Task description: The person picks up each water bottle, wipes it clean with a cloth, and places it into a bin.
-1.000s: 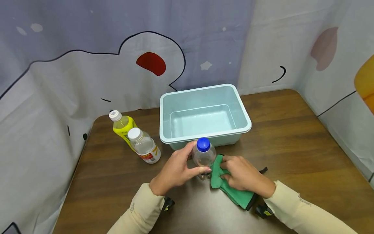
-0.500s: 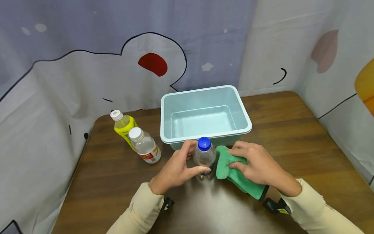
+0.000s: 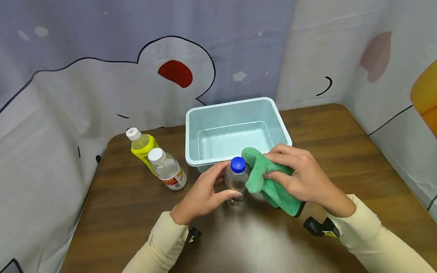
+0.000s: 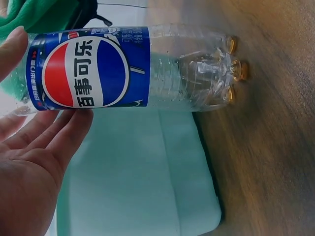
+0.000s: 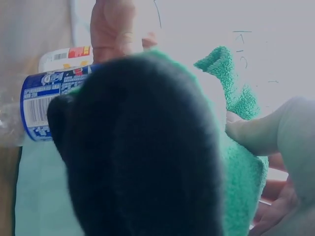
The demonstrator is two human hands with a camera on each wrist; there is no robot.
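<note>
My left hand (image 3: 201,197) grips a clear plastic soda bottle (image 4: 167,81) between thumb and fingers. The bottle stands upright on the wooden table, and in the head view its blue cap (image 3: 238,164) is on. A blue label with a red, white and blue round logo wraps its body in the left wrist view. My right hand (image 3: 304,174) pinches a green cloth (image 3: 261,174) with a dark edge, held up right beside the bottle's neck and shoulder. In the right wrist view the cloth's dark edge hides much of the bottle.
A pale blue plastic basin (image 3: 190,132) stands just behind the bottle. To the left are a white-capped clear bottle (image 3: 168,170) with a red and white label and a yellow-labelled bottle (image 3: 141,146). A printed curtain (image 3: 102,87) hangs behind the wooden table (image 3: 129,212).
My right hand has lifted the green cloth from low beside the bottle up to its neck, with a swing outward to the right on the way. My left hand keeps its grip on the bottle.
</note>
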